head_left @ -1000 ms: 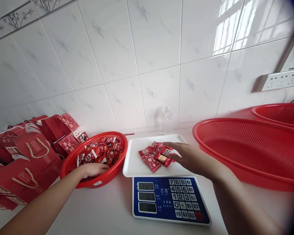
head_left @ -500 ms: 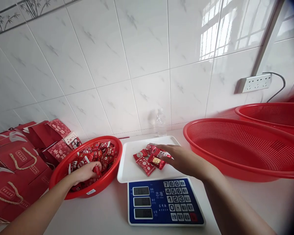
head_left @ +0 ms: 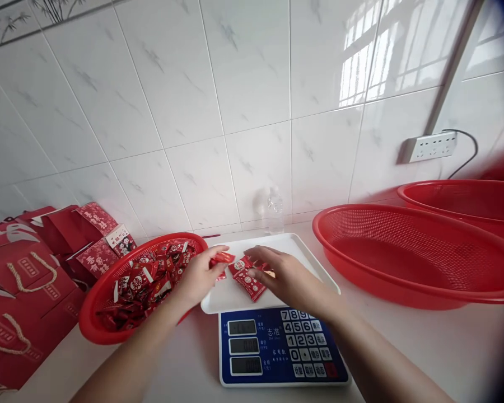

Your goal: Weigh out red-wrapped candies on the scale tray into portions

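My left hand is closed on a red-wrapped candy, held over the left edge of the scale's white tray. More red wrapped candies lie in a small pile on that tray. Over the pile my right hand is cupped, thumb and fingers apart, touching or just above the candies; it hides part of them. Below the tray is the scale's blue panel with displays and keys. A red basket full of similar candies stands at the left, partly covered by my left forearm.
Red gift bags with rope handles crowd the far left. At the right stand a large red perforated basket and another red basket behind it. A clear plastic bottle is by the tiled wall, and a power strip is mounted there.
My left hand has come out of the candy basket and moved right to the tray with a candy. My right hand has shifted left and curled lower over the pile.
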Action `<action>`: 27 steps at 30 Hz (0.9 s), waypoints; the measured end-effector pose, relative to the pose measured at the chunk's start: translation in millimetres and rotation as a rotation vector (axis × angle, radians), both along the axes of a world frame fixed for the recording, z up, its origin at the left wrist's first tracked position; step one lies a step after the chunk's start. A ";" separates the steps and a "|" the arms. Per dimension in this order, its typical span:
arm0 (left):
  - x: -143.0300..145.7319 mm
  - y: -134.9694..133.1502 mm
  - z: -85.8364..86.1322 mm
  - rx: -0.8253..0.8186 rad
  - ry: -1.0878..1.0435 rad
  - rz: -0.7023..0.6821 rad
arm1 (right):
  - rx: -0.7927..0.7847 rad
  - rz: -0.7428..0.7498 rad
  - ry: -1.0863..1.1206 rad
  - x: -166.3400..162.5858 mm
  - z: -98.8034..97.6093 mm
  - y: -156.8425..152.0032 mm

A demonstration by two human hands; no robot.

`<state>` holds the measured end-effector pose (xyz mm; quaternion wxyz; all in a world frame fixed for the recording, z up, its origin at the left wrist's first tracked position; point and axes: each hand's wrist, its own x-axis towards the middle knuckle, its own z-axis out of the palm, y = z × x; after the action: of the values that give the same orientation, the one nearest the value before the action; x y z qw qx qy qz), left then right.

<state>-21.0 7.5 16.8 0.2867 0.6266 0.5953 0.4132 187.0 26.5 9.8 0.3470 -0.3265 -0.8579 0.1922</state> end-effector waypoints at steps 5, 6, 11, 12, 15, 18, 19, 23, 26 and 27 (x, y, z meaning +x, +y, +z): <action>43.7 5.4 -12.8 0.186 -0.181 -0.132 | 0.059 -0.089 -0.011 -6.5 -3.8 1.3; 47.9 5.9 -12.9 0.189 -0.215 -0.168 | 0.066 -0.118 -0.009 -4.9 -3.3 3.7; 46.6 7.1 -9.4 0.173 -0.255 -0.154 | 0.104 -0.305 0.050 9.5 -2.5 19.8; 42.9 7.2 -8.8 0.183 -0.301 -0.108 | 0.101 -0.327 0.062 11.9 -4.1 23.1; 29.3 7.1 -8.8 0.126 -0.572 -0.034 | 0.045 -0.305 0.000 14.2 -12.8 31.8; 18.7 8.5 -11.9 -0.023 -0.835 -0.065 | -0.014 -0.290 -0.136 9.1 -20.9 38.2; 16.5 9.7 -13.5 -0.062 -0.896 -0.070 | -0.013 -0.304 -0.154 7.0 -21.2 38.7; 13.9 16.2 -18.9 -0.157 -1.053 -0.040 | 0.024 -0.277 0.038 8.0 -2.2 17.1; 14.4 18.6 -18.8 -0.194 -1.080 -0.032 | 0.031 -0.024 0.279 22.5 20.0 -30.4; 14.6 18.4 -17.9 -0.193 -1.080 -0.037 | 0.087 0.077 0.289 28.4 24.0 -48.2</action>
<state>-6.4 25.9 -1.0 0.6150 0.3067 0.3875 0.6144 215.3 -21.7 33.7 0.4732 -0.2468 -0.8184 0.2132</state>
